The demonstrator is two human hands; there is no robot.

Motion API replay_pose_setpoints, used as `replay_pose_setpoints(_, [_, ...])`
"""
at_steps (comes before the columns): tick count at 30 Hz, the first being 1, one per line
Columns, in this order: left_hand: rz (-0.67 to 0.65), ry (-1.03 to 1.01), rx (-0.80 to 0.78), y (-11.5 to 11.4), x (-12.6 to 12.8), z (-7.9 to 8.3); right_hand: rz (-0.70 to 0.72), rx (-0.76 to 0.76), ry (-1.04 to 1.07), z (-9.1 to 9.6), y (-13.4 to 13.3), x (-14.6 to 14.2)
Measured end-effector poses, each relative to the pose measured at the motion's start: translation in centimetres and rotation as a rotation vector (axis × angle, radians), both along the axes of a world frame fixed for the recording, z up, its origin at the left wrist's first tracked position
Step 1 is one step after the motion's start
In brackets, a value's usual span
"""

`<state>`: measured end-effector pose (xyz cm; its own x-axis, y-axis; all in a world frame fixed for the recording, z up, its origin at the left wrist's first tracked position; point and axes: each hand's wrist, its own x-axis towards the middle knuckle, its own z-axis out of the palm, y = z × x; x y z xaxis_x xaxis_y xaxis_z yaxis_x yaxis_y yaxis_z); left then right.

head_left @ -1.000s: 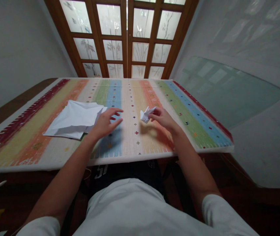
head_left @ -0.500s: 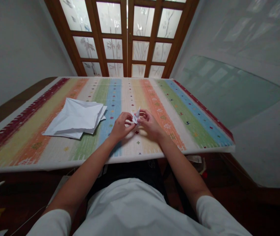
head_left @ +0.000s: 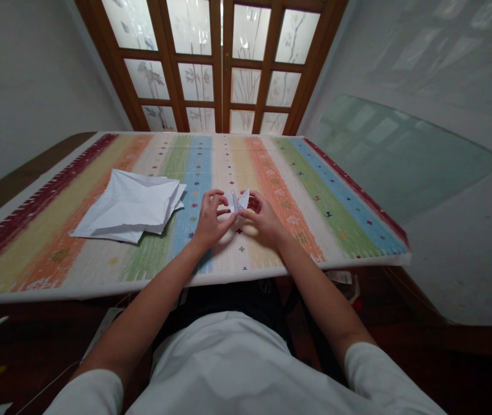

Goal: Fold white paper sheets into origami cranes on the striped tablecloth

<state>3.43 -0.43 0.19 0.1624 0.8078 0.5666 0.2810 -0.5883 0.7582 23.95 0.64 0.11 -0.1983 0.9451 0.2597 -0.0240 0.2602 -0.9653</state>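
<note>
- Between my hands, a small folded white paper figure [head_left: 239, 202] stands above the tabletop, creased to sharp points that rise upward.
- My right hand [head_left: 263, 220] is on its right side, with the curled fingers [head_left: 250, 211] closed against the paper in a pinch.
- My left hand [head_left: 212, 219] is on its left, its fingers [head_left: 217, 199] curved and partly open. The lowest one reaches the figure's lower edge, but I cannot tell whether it grips.
- Under my hands lies a striped woven mat [head_left: 98, 271] covering the tabletop [head_left: 33, 199].
- Left of my left hand, a loose pile of creased white paper sheets [head_left: 128, 206] lies on the mat, apart from my fingers.
- Nothing stands between my hands and the figure.
- Beyond the tabletop stands a wood-framed frosted glass door [head_left: 224, 69].
</note>
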Motion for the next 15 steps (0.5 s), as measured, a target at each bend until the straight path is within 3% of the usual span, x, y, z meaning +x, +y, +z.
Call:
replay_pose_setpoints(7, [-0.191, -0.028, -0.239, 0.68, -0.53, -0.24, -0.002, -0.055, 0.111, -0.07, -0.23, -0.39])
replay_pose_setpoints(10, [-0.152, -0.010, -0.211, 0.52, -0.59, 0.06, -0.023, -0.073, 0.144, -0.34, -0.13, -0.36])
replay_pose_setpoints(15, [-0.123, 0.057, -0.138, 0.30, -0.65, 0.31, 0.091, -0.121, 0.090, -0.07, -0.33, -0.25])
